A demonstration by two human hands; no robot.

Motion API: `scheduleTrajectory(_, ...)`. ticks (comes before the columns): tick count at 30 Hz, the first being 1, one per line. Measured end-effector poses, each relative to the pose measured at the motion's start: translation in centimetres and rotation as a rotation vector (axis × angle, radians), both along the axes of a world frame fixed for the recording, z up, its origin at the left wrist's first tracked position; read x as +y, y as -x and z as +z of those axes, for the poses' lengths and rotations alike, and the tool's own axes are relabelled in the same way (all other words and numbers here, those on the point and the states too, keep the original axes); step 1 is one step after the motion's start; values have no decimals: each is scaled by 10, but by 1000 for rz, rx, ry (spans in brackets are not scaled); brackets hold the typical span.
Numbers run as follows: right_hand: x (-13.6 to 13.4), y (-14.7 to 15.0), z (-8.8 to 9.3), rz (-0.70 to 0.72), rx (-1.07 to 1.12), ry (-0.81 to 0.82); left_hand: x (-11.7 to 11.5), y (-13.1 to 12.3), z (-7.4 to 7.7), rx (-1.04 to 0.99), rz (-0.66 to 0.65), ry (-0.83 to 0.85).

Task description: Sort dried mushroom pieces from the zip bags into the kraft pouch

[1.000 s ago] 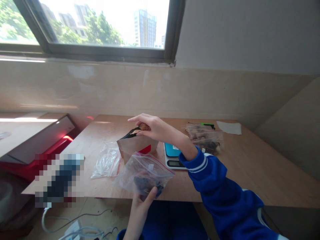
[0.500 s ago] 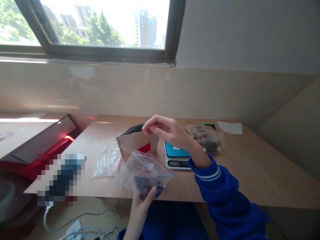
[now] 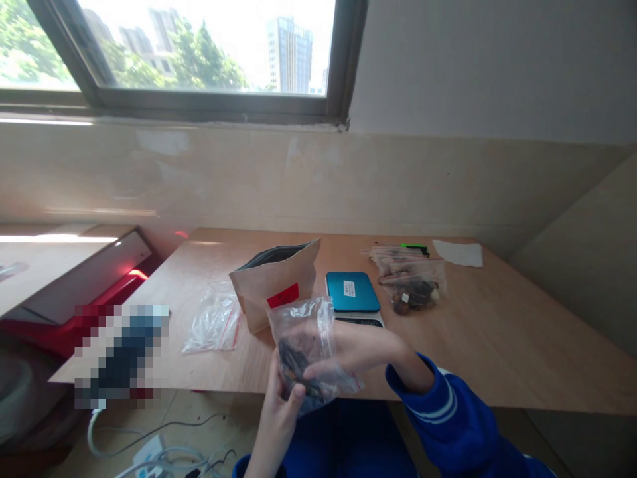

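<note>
A clear zip bag [image 3: 306,338] with dark pieces inside is held upright in front of the table's near edge. My left hand [image 3: 279,408] grips its lower part from below, thumb pressed on the plastic. My right hand [image 3: 358,348] reaches in from the right, its fingers closed on the bag's side. Behind the bag stands an open brown paper pouch [image 3: 273,282] with a red label. A small scale with a teal top [image 3: 353,295] sits just right of the pouch.
An empty clear zip bag [image 3: 213,322] lies left of the pouch on the wooden table [image 3: 497,332]. Filled zip bags [image 3: 411,282] lie at the back right, beside a white sheet [image 3: 458,253]. Cables [image 3: 164,451] trail on the floor at left. A window spans the wall above.
My right hand left the pouch's mouth, came down toward me and closed on the zip bag. The bag now stands more upright, nearer to me.
</note>
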State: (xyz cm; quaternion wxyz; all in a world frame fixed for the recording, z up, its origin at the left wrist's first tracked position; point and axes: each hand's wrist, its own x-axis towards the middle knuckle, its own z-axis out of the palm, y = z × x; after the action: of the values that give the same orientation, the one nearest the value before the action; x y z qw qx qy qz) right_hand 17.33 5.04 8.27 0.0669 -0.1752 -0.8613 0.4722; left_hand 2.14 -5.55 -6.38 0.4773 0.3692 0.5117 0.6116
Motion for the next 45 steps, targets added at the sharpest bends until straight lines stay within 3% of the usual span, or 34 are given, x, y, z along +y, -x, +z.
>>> scheduleTrajectory(5,-2,5,-12,-54,75,131,1,4,-6,102,87,-16)
scheduleTrajectory(10,-2,5,-15,-96,156,149,4,2,3,124,87,-61)
scheduleTrajectory(14,7,-8,-2,-150,135,32,4,-1,15,56,37,-51)
scheduleTrajectory(19,27,-18,27,-374,267,-119,2,1,28,-78,0,-67)
scheduleTrajectory(23,46,4,45,-591,520,-247,0,3,30,-166,22,-20)
scheduleTrajectory(26,62,30,45,-701,663,-376,-1,4,27,-195,29,3)
scheduleTrajectory(30,72,49,34,-634,603,-558,0,6,24,-223,36,4)
scheduleTrajectory(34,57,38,34,-560,507,-672,2,8,23,-208,16,-12)
scheduleTrajectory(37,37,19,41,-567,551,-486,3,7,22,-177,8,-37)
scheduleTrajectory(41,17,-1,39,-318,340,-90,3,2,21,-197,46,-22)
scheduleTrajectory(43,12,-7,32,-263,200,-31,2,0,23,-207,50,-9)
scheduleTrajectory(45,8,-8,23,-294,162,-2,1,-1,27,-207,32,-22)
